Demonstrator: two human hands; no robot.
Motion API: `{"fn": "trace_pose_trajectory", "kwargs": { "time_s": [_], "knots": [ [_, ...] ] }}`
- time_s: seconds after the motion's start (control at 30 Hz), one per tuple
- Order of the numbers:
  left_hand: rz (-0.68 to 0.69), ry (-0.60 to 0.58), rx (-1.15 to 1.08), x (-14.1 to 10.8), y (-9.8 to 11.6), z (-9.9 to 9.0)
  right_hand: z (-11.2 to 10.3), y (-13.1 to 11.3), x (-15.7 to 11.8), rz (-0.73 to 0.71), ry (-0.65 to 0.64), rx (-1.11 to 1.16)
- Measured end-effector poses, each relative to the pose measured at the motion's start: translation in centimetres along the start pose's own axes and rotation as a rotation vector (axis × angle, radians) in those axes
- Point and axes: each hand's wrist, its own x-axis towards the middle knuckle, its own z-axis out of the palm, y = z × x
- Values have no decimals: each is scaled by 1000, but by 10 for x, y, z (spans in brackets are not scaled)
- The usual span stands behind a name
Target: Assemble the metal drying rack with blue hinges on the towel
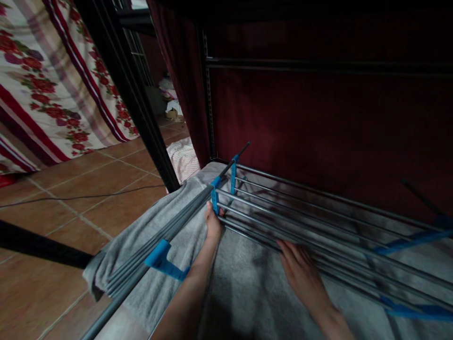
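A metal rack of long grey rods with blue plastic joints lies on a grey blanket. My left hand is closed around the lower end of a blue joint, at the rack's near left corner. My right hand rests against the near rods, fingers extended and side by side, with nothing seen gripped in it. Along the left runs a bundle of grey rods, with a blue bracket beside my left forearm.
A black metal frame post slants at the left, and a dark red cloth hangs behind the rack. Farther left are a flowered curtain, a tiled floor and a black cable.
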Motion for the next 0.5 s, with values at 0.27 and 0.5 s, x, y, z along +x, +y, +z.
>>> {"fn": "trace_pose_trajectory", "kwargs": {
  "time_s": [0.27,0.5],
  "knots": [
    [32,-39,10,0,-1,-2,54,-108,113,-85,-178,133],
    [32,-37,73,1,3,-9,79,-131,153,-73,-243,63]
  ]
}}
